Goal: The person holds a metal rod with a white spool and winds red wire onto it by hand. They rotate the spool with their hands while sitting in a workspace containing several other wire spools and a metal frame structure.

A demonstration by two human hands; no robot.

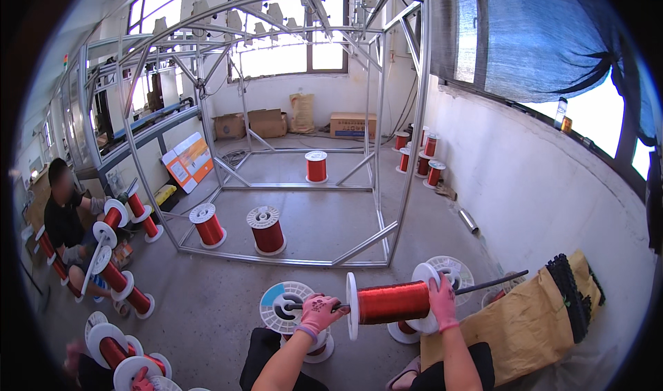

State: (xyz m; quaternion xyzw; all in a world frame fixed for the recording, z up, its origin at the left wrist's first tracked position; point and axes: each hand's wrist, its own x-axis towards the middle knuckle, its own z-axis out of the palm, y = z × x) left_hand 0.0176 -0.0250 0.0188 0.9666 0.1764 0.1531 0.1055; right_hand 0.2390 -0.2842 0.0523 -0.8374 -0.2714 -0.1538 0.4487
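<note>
A large spool of red wire [392,302] with white flanges lies sideways in front of me, threaded on a long dark rod [494,282]. My left hand [321,313], in a pink glove, is closed around the rod just left of the spool's left flange. Also gloved in pink, my right hand [443,301] grips the right flange at its rim. Beneath the rod's left end stands an upright spool [284,301] with a blue patch on its white top. Another white-topped spool [452,270] is partly hidden behind my right hand.
An aluminium frame [407,204] rises ahead, with upright wire spools [266,231] on the floor by it. A brown sack [511,322] lies at my right. At left, a seated person [65,215] is beside rodded spools; another person's pink-gloved hand [143,379] touches spools at lower left.
</note>
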